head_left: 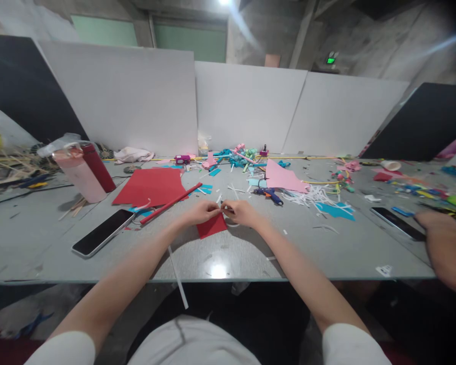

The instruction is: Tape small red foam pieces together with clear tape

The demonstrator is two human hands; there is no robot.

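Observation:
Close together above the middle of the table, my left hand [204, 212] and my right hand [240, 212] pinch the far edge of a small red sheet [212, 226]. Both sets of fingertips are closed and nearly meet; exactly what lies between them is partly hidden. The sheet's near part hangs toward me, under my left fingers. A thin white strip [231, 223] curves beside my right hand. To the left, a rolled red tube [171, 204] lies across a large red sheet [152, 186]. A blue glue gun [269, 194] rests beyond my right hand.
A phone [104, 232] and a pink bottle [79, 172] stand at left. White paper shreds [311, 196], a pink sheet [285, 177] and a blue sheet [336, 210] lie to the right. Another person's hand [443, 230] is near a second phone [397, 223]. White panels [251, 106] rise behind.

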